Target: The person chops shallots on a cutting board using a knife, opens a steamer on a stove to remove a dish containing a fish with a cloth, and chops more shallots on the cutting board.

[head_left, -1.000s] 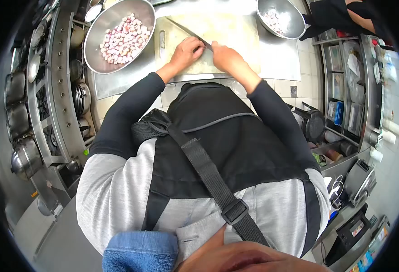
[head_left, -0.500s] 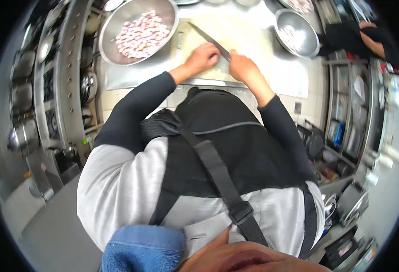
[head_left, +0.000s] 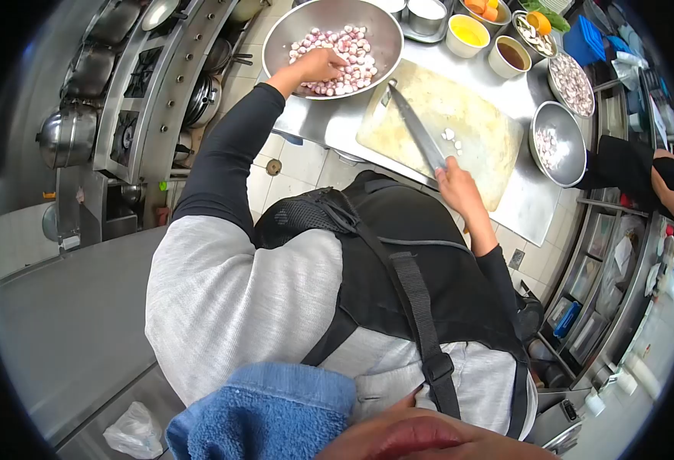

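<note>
My left hand (head_left: 323, 65) is inside a wide steel bowl (head_left: 389, 32) among small peeled pink-white shallots (head_left: 356, 57). Its fingers are bent together at the shallots; whether one is between the fingertips is hidden. My right hand (head_left: 458, 184) grips the handle of a long kitchen knife (head_left: 417, 129). The blade lies slantwise over a worn yellowish cutting board (head_left: 387, 126), tip pointing to the board's far left corner. A few small white cut pieces (head_left: 450, 136) rest on the board, right of the blade.
A smaller steel bowl (head_left: 574, 157) with cut pieces stands right of the board. Behind it are a bowl of chopped pieces (head_left: 570, 83), a cup of brown liquid (head_left: 509, 57) and a yellow-filled cup (head_left: 467, 36). Another person's arm (head_left: 620, 165) is at far right; a stove (head_left: 141, 84) stands left.
My left hand has gone from beside the knife on the board into the shallot bowl. My right hand still holds the knife. The view has turned, showing more of the table's far side.
</note>
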{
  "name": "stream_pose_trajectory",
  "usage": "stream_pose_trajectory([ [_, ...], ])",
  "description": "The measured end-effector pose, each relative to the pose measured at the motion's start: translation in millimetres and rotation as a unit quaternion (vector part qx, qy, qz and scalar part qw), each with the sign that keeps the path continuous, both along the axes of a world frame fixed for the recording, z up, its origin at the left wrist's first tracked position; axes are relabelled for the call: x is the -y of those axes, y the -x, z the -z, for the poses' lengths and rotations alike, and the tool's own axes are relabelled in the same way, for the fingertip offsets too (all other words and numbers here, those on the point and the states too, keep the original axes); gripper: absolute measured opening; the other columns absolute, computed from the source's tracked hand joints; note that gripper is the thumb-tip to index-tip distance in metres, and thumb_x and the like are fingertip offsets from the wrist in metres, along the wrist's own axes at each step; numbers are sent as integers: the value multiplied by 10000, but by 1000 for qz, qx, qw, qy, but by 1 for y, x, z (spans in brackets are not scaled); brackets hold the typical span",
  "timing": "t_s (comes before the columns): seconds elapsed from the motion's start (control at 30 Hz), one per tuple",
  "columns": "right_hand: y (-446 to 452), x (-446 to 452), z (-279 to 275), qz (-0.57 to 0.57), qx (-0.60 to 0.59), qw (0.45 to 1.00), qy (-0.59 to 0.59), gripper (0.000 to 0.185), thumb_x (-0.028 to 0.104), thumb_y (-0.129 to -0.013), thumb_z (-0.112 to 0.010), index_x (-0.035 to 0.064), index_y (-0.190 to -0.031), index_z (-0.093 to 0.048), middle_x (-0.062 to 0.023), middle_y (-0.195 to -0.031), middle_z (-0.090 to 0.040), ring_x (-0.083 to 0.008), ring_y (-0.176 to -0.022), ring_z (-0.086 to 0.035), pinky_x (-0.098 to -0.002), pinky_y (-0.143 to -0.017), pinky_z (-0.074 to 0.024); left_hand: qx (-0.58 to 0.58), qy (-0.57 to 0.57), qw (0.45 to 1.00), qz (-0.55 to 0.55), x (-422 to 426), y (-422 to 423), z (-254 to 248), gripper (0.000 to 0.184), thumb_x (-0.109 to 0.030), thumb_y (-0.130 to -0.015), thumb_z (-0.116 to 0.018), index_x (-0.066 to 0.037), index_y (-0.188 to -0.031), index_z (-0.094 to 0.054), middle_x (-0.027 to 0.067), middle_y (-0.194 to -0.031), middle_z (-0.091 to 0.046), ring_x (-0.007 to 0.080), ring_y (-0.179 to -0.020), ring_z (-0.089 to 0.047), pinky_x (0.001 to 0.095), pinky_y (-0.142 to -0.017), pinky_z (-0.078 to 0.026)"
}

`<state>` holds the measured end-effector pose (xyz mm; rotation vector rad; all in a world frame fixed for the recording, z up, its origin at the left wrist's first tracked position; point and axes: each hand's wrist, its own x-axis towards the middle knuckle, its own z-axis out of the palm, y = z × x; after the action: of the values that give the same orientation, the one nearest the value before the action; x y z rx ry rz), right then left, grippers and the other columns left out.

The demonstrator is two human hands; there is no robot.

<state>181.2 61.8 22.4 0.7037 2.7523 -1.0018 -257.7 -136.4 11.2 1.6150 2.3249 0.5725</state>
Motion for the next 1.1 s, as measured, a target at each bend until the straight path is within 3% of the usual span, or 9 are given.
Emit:
stream_pose_trajectory([
  [0.27,-7,-39,-1,61,19,995,-73,309,313,-991,-509,21,-1094,-510,-315,-905,-665,-510,-879,-634,-592,-780,-488,56,29,995,-79,-9,-7,2,169,-199,-778,-767,-47,-831,-715,97,-766,-709,201,-705,-675,363,-659,-533],
  [0.37,-8,-61,-7,72,47,995,-59,323,313,-989,-509,11,-1104,-517,-319,-910,-663,-504,-899,-637,-578,-806,-490,69,-77,990,-100,-34,-41,-47,219,-196,-799,-795,-47,-945,-728,61,-848,-720,176,-759,-679,308,-730,-540],
  [0.43,-9,-67,-8,81,39,995,-33,320,311,-994,-504,13,-1110,-512,-311,-919,-666,-499,-910,-636,-574,-816,-487,154,-177,972,-18,-67,-95,-70,192,-176,-829,-780,-38,-945,-713,59,-876,-720,177,-774,-673,300,-729,-533],
  [0.5,-7,-64,-13,72,25,997,-25,316,307,-1002,-495,12,-1116,-502,-301,-928,-669,-493,-919,-637,-571,-823,-486,139,-184,969,89,-101,-161,-68,177,-170,-847,-770,-34,-926,-689,74,-871,-695,196,-790,-663,327,-731,-530],
  [0.63,2,-47,-15,61,27,996,-56,301,292,-1030,-451,13,-1139,-473,-277,-963,-676,-471,-931,-646,-558,-822,-493,122,-136,958,220,-124,-229,9,194,-197,-837,-775,-65,-929,-667,93,-904,-639,288,-851,-629,379,-766,-520],
  [0.73,0,-39,-22,64,43,991,-112,260,255,-1025,-421,26,-1130,-486,-275,-959,-680,-444,-915,-668,-553,-802,-515,66,-215,952,208,-115,-232,13,144,-136,-838,-764,-76,-944,-686,72,-906,-643,274,-898,-631,359,-794,-514],
  [0.87,4,-18,-22,57,33,990,-121,231,181,-981,-429,20,-1122,-514,-271,-935,-691,-440,-885,-684,-544,-777,-534,124,-190,956,185,-111,-230,21,99,-94,-854,-692,-101,-952,-702,62,-943,-669,276,-900,-634,377,-808,-523],
  [1.03,12,-17,-45,42,62,988,-131,253,121,-945,-427,4,-1138,-540,-285,-914,-697,-440,-878,-695,-534,-783,-543,99,-201,957,181,-111,-231,21,88,-96,-850,-705,-96,-938,-699,53,-927,-679,277,-891,-642,374,-800,-529],
  [1.1,19,-12,-25,34,73,991,-110,269,109,-940,-422,0,-1154,-543,-293,-927,-696,-432,-891,-698,-525,-789,-546,88,-208,958,179,-110,-233,20,84,-98,-849,-709,-95,-932,-698,53,-927,-678,278,-887,-642,376,-795,-530],
])
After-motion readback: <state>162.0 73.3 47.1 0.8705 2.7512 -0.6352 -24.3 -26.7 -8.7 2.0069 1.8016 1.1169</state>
